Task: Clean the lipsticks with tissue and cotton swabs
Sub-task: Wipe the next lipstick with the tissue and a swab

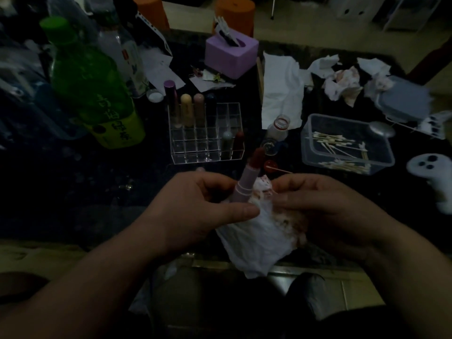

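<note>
Wiping step: the left hand [195, 206] pinches an uncapped lipstick [247, 181] upright; the right hand [325, 211] grips a stained tissue [254, 238] beside it. Next, probably press tissue against the barrel.

Very dim, underexposed; edges blurred and warped.

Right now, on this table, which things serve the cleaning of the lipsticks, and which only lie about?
For the job: pink lipstick in the left hand, stained tissue in the right hand, cotton swabs in the tub, lipsticks in the clear rack.
Lying about: green bottle, purple box.
</note>
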Tool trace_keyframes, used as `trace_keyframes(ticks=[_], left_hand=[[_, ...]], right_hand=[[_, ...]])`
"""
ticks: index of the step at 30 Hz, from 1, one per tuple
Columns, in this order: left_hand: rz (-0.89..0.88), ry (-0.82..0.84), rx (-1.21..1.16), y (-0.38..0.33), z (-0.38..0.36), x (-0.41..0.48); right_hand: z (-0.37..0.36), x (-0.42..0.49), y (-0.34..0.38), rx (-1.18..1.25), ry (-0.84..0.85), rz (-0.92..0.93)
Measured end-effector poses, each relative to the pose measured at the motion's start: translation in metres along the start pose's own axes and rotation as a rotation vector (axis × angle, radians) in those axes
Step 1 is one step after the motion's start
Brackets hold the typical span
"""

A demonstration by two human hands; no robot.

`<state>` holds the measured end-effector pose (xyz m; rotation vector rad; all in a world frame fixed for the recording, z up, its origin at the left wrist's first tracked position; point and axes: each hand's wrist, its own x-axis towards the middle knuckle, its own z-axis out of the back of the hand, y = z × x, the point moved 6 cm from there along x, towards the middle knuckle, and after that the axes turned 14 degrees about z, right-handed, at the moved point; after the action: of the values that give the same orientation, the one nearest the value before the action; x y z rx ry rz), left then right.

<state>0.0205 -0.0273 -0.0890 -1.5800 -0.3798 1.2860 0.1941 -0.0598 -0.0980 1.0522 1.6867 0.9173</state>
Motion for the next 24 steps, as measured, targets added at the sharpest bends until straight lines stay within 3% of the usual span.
trace_keyframes(ticks=[7, 12, 18, 24], left_hand=[[0.047, 0.06, -0.033, 0.002, -0.006, 0.0], [-0.089, -0.241, 0.27, -0.003, 0.005, 0.005], [-0.118, -0.173, 0.196, -0.012, -0.004, 0.004], [-0.097, -0.117, 0.047, -0.012, -0.007, 0.004]], right_hand=[[-0.003, -0.003, 0.0, -0.053, -0.22, 0.063], [0.0, -0.004, 0.024, -0.558, -0.316, 0.354], [-0.011, -0.004, 0.024, -0.506, -0.305, 0.461], [-0.01, -0.005, 0.014, -0.301, -0.329, 0.425]])
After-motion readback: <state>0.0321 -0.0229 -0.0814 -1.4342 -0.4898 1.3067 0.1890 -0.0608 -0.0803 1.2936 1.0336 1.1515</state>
